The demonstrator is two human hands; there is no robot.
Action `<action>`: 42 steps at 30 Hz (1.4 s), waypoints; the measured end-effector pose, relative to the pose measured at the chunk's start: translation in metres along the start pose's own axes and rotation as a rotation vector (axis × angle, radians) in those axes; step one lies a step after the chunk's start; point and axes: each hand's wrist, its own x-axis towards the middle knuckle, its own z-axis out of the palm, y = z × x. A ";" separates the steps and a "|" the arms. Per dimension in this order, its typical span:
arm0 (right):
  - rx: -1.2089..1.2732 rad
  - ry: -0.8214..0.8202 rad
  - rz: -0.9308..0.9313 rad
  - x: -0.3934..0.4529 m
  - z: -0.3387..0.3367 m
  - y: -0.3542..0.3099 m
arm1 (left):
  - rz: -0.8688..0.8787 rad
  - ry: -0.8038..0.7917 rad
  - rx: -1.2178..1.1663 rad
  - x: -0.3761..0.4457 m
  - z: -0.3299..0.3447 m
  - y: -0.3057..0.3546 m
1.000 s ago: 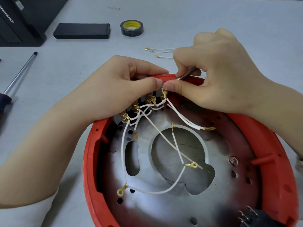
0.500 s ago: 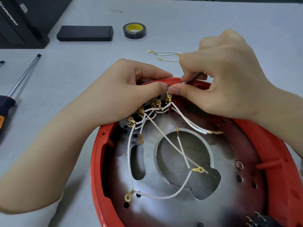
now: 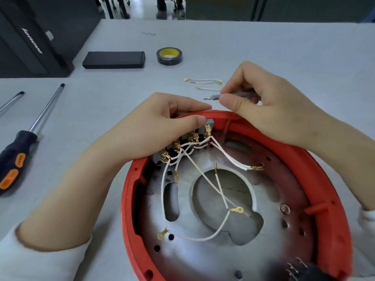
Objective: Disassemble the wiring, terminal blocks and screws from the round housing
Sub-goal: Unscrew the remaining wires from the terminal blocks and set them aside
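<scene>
The round housing [image 3: 332, 191], a red rim around a grey metal plate, lies in front of me. My left hand [image 3: 154, 126] grips the grey terminal block [image 3: 209, 123] at the rim's far edge, thumb on its top. White wires [image 3: 205, 179] with brass lugs run from the block across the plate. My right hand [image 3: 269, 106] pinches a small clear-handled screwdriver [image 3: 227, 96] just above and behind the rim, tip pointing left, clear of the block.
Loose white wires [image 3: 205, 84] lie on the table behind the housing. A tape roll [image 3: 169, 56] and a black box [image 3: 113, 60] sit farther back. A black-and-orange screwdriver [image 3: 22, 142] lies at left, beside another shaft [image 3: 12, 100]. A black connector [image 3: 304, 270] sits at the housing's near edge.
My right hand has lifted the small screwdriver up and back, away from the terminal block where its thumb met my left thumb. My left hand keeps its grip on the block.
</scene>
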 end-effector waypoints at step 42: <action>0.390 0.069 -0.051 0.034 0.020 -0.010 | 0.103 -0.149 -0.107 0.011 -0.007 -0.007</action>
